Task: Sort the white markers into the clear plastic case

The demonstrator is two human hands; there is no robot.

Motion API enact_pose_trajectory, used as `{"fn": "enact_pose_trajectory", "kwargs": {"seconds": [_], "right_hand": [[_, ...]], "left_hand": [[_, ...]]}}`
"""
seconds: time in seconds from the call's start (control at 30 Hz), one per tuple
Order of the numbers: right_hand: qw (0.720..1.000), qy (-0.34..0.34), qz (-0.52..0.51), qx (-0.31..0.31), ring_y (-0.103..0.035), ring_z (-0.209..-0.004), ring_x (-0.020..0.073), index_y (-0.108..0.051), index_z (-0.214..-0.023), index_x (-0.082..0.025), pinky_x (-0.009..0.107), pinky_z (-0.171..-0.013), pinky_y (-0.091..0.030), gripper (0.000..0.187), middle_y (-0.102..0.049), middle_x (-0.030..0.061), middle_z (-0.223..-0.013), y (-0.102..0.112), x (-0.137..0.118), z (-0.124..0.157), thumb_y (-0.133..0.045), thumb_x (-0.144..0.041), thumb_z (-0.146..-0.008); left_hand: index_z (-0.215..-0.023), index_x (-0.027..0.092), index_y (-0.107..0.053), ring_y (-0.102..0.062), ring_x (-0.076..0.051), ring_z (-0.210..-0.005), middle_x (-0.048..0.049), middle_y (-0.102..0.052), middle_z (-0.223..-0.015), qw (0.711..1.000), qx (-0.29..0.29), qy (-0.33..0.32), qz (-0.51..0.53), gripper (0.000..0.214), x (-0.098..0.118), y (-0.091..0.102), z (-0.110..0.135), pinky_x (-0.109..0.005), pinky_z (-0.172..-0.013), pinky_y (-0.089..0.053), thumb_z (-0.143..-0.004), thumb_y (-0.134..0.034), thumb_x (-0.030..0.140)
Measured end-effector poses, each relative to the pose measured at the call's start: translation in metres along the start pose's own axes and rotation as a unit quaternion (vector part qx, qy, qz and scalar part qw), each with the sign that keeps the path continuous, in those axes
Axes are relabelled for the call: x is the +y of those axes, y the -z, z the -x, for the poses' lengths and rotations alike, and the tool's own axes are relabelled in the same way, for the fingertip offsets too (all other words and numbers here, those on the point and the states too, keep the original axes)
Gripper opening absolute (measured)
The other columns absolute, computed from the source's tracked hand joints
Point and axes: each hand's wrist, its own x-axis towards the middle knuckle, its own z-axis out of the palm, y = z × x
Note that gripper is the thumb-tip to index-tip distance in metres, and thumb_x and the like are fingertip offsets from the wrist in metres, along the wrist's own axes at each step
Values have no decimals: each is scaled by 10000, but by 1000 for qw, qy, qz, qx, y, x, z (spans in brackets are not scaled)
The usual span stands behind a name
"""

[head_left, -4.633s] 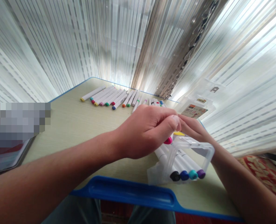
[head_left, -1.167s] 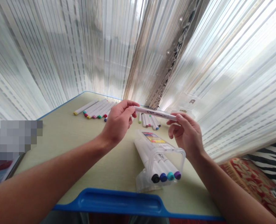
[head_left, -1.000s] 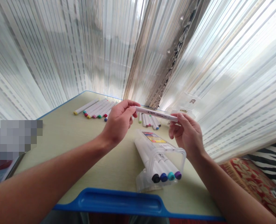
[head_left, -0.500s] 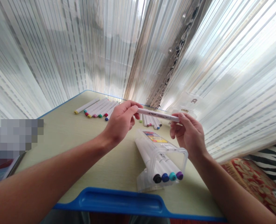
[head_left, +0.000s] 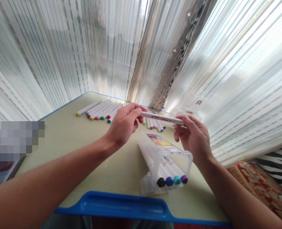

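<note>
I hold a white marker [head_left: 161, 118] level above the desk, one end in each hand. My left hand [head_left: 125, 125] pinches its left end between thumb and fingertips. My right hand [head_left: 192, 137] pinches its right end, fingers curled. Below them lies a clear plastic marker case [head_left: 164, 159] on its side, with a few white markers in it showing black, blue, teal and purple caps toward me.
A row of several white markers [head_left: 100, 109] with coloured caps lies at the desk's far left, another group [head_left: 154, 124] behind my hands. The pale desk [head_left: 79, 140] has a blue front edge [head_left: 122, 205]. White curtains surround it. A patterned cushion [head_left: 262, 187] sits at right.
A few seconds ago both hands were down at the case with a pink-capped marker. Now they hold a white marker up above it. Over the last second it has barely shifted.
</note>
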Motion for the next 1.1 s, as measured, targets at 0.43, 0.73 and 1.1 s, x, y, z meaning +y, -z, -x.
{"fn": "enact_pose_trajectory", "kwargs": {"seconds": [0.43, 0.73, 1.1], "right_hand": [[1000, -6, -7, 4, -566, -365, 100, -748, -820, -160, 206, -324, -428, 159, -657, 3, -595, -1, 0, 1, -700, -303, -869], [1000, 2, -8, 5, -565, -370, 91, -747, -839, -169, 203, -335, -425, 124, -676, 5, -632, 1, -1, 1, -694, -273, -880], [1000, 11, -3, 1, -561, -380, 83, -746, -856, -187, 202, -342, -426, 98, -712, 16, -691, 1, 0, 2, -675, -246, -888]], "left_hand": [[-878, 131, -651, -404, -56, -425, 0, -561, -645, 1000, -5, -5, -8, 152, -2, 1, 0, -208, -390, -240, -901, -518, 201], [-879, 130, -656, -406, -51, -420, 4, -562, -649, 1000, -5, -4, -6, 150, -2, 2, -1, -206, -385, -238, -898, -526, 203], [-857, 135, -652, -376, -43, -416, 38, -467, -586, 1000, -4, 8, 2, 147, -2, 1, -1, -192, -385, -233, -905, -524, 188]]}}
